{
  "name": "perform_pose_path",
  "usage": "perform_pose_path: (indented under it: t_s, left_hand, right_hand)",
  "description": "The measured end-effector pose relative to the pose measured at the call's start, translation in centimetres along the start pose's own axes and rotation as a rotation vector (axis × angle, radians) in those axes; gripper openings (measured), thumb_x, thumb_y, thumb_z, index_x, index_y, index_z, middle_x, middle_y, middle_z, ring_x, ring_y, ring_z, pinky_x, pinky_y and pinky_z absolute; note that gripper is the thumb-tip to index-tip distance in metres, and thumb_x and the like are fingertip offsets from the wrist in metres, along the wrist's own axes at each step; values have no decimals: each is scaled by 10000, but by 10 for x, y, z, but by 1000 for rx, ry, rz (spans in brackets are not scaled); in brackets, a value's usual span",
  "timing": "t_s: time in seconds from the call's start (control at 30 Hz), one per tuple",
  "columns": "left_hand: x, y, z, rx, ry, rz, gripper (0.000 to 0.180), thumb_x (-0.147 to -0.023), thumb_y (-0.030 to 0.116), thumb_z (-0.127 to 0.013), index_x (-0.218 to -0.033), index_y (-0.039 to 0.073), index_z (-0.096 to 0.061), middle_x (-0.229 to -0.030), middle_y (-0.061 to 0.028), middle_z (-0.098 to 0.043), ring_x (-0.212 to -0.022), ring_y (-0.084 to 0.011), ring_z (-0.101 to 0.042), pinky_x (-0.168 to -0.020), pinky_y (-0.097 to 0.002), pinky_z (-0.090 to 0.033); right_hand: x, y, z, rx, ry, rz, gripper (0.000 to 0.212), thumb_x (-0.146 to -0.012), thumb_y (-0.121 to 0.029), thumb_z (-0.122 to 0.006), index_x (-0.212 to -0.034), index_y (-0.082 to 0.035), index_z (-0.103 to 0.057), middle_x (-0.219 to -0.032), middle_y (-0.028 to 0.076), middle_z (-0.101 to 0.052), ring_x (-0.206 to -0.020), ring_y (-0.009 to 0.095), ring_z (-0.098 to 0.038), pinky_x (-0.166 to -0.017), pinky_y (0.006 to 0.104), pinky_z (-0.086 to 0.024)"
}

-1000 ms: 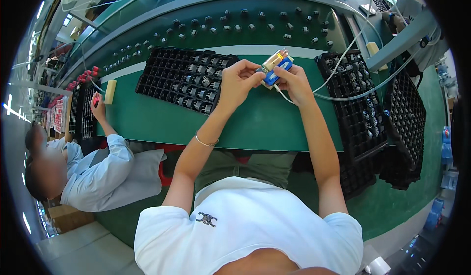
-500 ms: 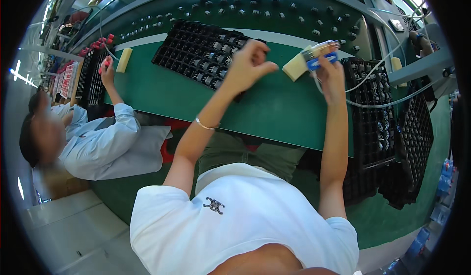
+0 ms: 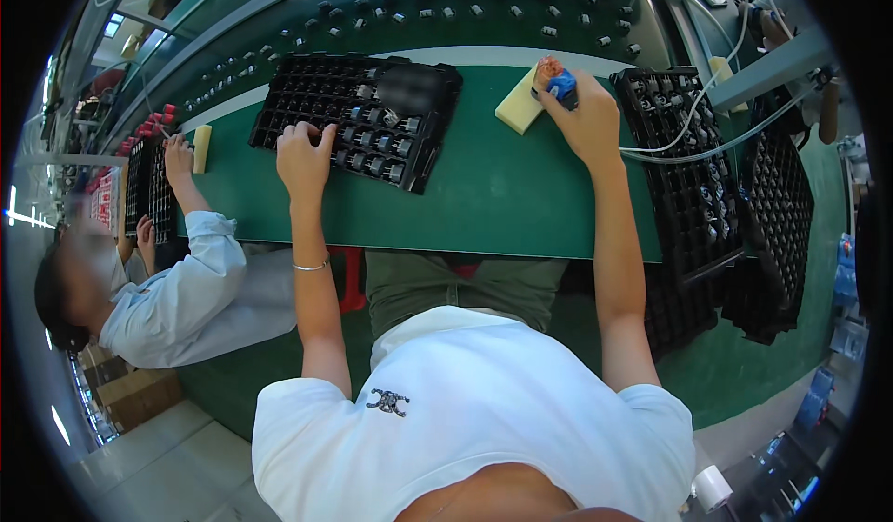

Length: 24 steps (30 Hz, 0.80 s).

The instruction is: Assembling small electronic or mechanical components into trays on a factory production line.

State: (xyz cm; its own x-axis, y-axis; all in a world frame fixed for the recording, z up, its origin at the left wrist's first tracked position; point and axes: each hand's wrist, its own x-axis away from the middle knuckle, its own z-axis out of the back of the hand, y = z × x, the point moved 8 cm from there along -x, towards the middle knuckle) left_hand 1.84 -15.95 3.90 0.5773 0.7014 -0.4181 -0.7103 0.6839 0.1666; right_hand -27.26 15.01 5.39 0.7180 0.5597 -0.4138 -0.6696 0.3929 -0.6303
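Observation:
A black compartment tray [image 3: 420, 164] lies on the green bench, with several small metal parts [image 3: 383, 142] in its right-hand cells. My left hand [image 3: 304, 161] is at the tray's near edge, fingers curled and closed over the cells. Whatever is between those fingertips is hidden. Further right, my right hand [image 3: 590, 120] is closed round a blue hand tool [image 3: 561, 84] with an orange-copper end. That tool is at the upper end of a pale yellow block [image 3: 519, 105]; I cannot tell if they touch.
More black trays [image 3: 684, 178] holding metal parts are stacked on the right, crossed by a pale hose [image 3: 693, 154]. Small parts stand in rows on the green strip [image 3: 502, 33] beyond the bench. On the left sits a co-worker in a light blue sleeve [image 3: 214, 243] with trays.
My left hand has gone from the tray's right end to its near left edge. My right hand has turned and lowered the blue tool towards the yellow block. The whole view has shifted.

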Motion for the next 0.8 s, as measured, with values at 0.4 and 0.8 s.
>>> perform_pose_path:
  t_s: [0.4, 0.8]
  left_hand:
    - [0, -14, -17, 409, -18, 93, 199, -796, 148, -734, -801, 30, -574, -799, -81, -581, -708, -252, -575, -684, -378, -467]
    - [16, 95, -13, 1590, -379, 281, 145, -919, 74, -609, -1056, 31, -592, -996, -111, -677, -753, -134, -645, -676, -232, -519]
  right_hand:
    - [6, 0, -7, -21, 21, 4, 338, -766, -289, -759, -954, -31, -650, -880, 129, -656, -779, 338, -648, -683, 390, -526]
    - [-2, 0, -3, -2, 60, 18, 325, -749, -241, -782, -966, -29, -664, -827, 123, -653, -716, 275, -657, -666, 343, -519]
